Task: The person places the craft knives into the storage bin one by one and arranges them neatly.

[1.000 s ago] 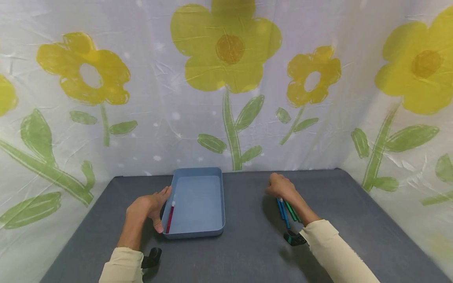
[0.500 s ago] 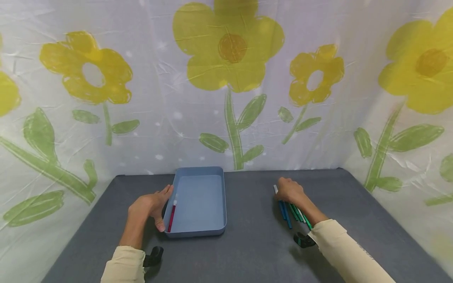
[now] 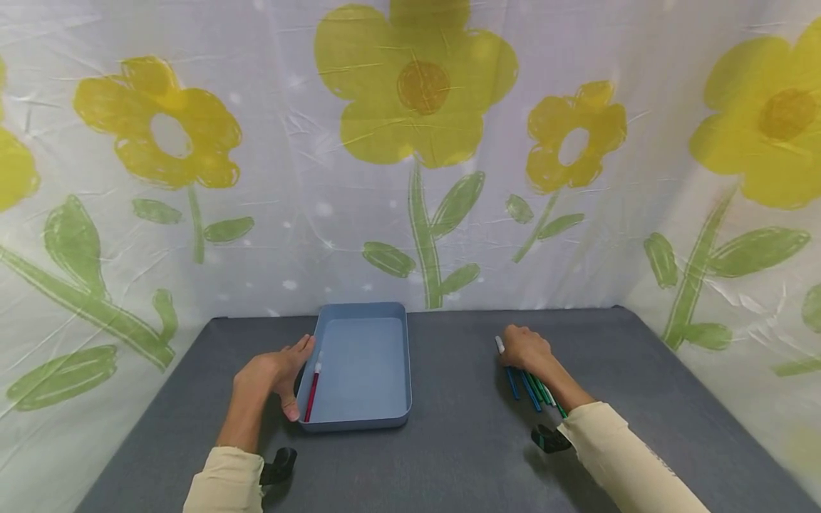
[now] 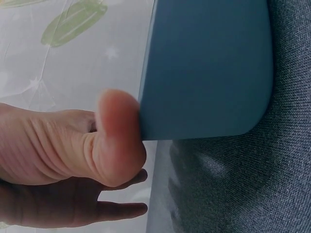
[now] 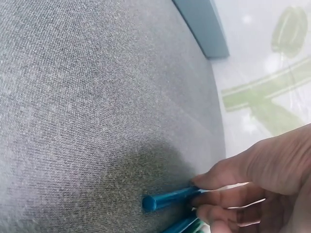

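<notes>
A blue-grey tray (image 3: 362, 370) lies left of centre in the head view, a red marker (image 3: 311, 395) along its left inner side. My left hand (image 3: 272, 374) rests against the tray's left side with fingers stretched out; in the left wrist view its thumb (image 4: 119, 138) touches the tray's corner. To the right, my right hand (image 3: 527, 349) bends over a small group of blue and green markers. The right wrist view has its thumb and fingertips pinching a blue marker (image 5: 170, 198). A second blue marker (image 5: 181, 224) and green ones (image 3: 540, 388) lie beside it, partly hidden under the hand.
A dark grey cloth (image 3: 449, 442) covers the table. Behind it hangs a white curtain (image 3: 288, 235) printed with yellow flowers, reaching round both sides. Black wrist devices (image 3: 279, 467) sit below each wrist, close over the cloth.
My right hand has shifted right and slightly toward me over the markers, which have spread; one blue marker's near end has swung right. The left hand and tray stay in place.
</notes>
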`<control>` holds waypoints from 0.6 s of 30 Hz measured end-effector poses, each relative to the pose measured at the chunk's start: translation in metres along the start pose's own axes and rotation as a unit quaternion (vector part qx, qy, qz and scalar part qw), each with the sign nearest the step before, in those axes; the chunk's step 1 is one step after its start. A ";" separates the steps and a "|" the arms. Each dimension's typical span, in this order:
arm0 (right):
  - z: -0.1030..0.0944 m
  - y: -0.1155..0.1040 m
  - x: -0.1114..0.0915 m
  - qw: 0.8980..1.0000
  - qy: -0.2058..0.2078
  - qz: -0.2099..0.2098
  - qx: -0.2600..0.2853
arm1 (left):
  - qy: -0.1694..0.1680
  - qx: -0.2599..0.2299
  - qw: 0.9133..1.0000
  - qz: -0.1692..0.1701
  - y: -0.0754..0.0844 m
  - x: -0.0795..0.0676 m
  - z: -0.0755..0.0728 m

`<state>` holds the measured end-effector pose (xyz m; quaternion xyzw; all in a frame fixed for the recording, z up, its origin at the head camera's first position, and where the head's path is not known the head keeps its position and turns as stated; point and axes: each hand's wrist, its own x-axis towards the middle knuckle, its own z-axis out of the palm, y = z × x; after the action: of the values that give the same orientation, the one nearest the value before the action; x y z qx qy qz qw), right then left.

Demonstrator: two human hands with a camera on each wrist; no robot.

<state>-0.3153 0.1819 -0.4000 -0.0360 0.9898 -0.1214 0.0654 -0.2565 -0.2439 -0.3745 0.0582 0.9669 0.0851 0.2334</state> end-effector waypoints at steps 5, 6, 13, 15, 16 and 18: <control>0.002 0.005 0.001 1.000 -0.003 -0.002 0.018 | 0.001 -0.001 1.000 -0.002 0.001 -0.001 0.000; 0.002 0.006 0.000 1.000 -0.003 -0.002 0.023 | 0.001 -0.001 1.000 -0.003 0.001 -0.001 0.000; -0.006 0.003 -0.003 0.998 -0.008 -0.009 0.059 | -0.002 -0.003 1.000 -0.005 0.000 0.001 0.000; -0.011 -0.001 -0.005 0.997 -0.014 -0.025 0.076 | -0.001 -0.001 1.000 -0.006 0.000 0.000 0.000; -0.013 -0.004 -0.006 0.996 -0.016 -0.032 0.086 | 0.000 -0.001 1.000 -0.006 0.001 0.000 0.000; -0.016 -0.010 -0.009 0.993 -0.021 -0.048 0.107 | 0.001 0.000 1.000 -0.003 0.001 0.000 0.000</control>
<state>-0.3084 0.1770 -0.3809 -0.0788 0.9666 -0.2291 0.0833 -0.2564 -0.2425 -0.3742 0.0551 0.9673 0.0840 0.2328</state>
